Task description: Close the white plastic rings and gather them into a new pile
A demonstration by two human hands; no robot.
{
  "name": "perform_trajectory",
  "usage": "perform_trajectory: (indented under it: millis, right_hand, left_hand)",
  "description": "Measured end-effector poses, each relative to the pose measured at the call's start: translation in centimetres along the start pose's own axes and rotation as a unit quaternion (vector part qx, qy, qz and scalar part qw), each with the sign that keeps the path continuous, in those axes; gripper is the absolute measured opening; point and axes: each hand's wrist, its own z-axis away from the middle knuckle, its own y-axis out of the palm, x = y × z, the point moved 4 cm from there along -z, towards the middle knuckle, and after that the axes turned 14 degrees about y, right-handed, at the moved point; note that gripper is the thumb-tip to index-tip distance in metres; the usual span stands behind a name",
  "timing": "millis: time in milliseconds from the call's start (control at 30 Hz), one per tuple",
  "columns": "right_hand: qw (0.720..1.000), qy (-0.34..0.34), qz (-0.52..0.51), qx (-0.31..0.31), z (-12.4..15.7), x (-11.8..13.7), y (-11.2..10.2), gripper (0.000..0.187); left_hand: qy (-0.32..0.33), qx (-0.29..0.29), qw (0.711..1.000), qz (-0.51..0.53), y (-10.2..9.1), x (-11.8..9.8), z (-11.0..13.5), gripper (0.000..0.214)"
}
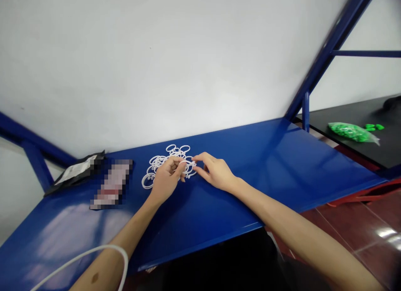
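Note:
Several white plastic rings with small loops (153, 160) lie in a loose pile on the blue table (244, 157). Over the right side of this pile, my left hand (166, 176) is closed, with thumb and fingers pinching a white ring (187, 167). From the other side, my right hand (219, 170) has its thumb and forefinger closed at the same ring's edge, around a small part of it. My fingers partly cover the ring, and other rings lie just behind and beneath it.
Left of the pile are a blurred-out flat item (111, 184) and a black package with a white label (77, 170). A white cable (90, 251) crosses my left forearm. On a black table to the right lies a bag of green pieces (351, 132). Blue frame posts (316, 69) flank the table.

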Motion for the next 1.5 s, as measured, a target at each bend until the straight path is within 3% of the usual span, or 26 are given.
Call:
perform_trajectory:
  millis: [200,300,367,467,567,667,1000,1233,1500]
  right_hand:
    - [1.0,-0.015,0.004,0.015,0.2,0.2,0.4,0.026]
    - [1.0,0.007,-0.012,0.011,-0.1,-0.4,0.6,0.023]
    - [1.0,0.018,-0.021,0.013,-0.2,-0.7,0.6,0.021]
    - [0.999,0.015,-0.031,0.013,-0.3,-0.8,0.3,0.019]
    - [0.999,0.008,-0.035,0.007,-0.3,-0.6,0.0,0.017]
    - [0.999,0.004,-0.036,0.0,-0.3,-0.6,0.0,0.017]
    - [0.998,0.008,-0.061,-0.015,0.0,-0.1,-0.6,0.018]
    - [0.996,0.047,-0.071,0.008,-0.3,-0.7,-0.2,0.018]
    - [0.996,0.025,-0.082,0.024,-0.4,-0.6,0.0,0.014]
  left_hand:
    - [-0.003,0.013,1.0,-0.008,0.1,-0.1,0.0,0.028]
    - [0.049,0.025,0.995,-0.083,0.2,-0.9,0.1,0.029]
    - [0.125,0.025,0.973,-0.195,0.3,-1.9,0.2,0.031]
    - [0.236,0.029,0.916,-0.325,0.6,-3.2,0.5,0.03]
    - [0.287,0.044,0.887,-0.36,0.9,-3.5,0.7,0.029]
    - [0.307,0.051,0.878,-0.363,1.1,-3.2,0.8,0.026]
    - [0.264,0.06,0.917,-0.292,1.1,-2.6,0.5,0.016]
    - [0.141,0.014,0.973,-0.183,0.9,-2.0,0.5,0.017]
    - [0.09,0.026,0.988,-0.126,0.9,-1.0,0.6,0.023]
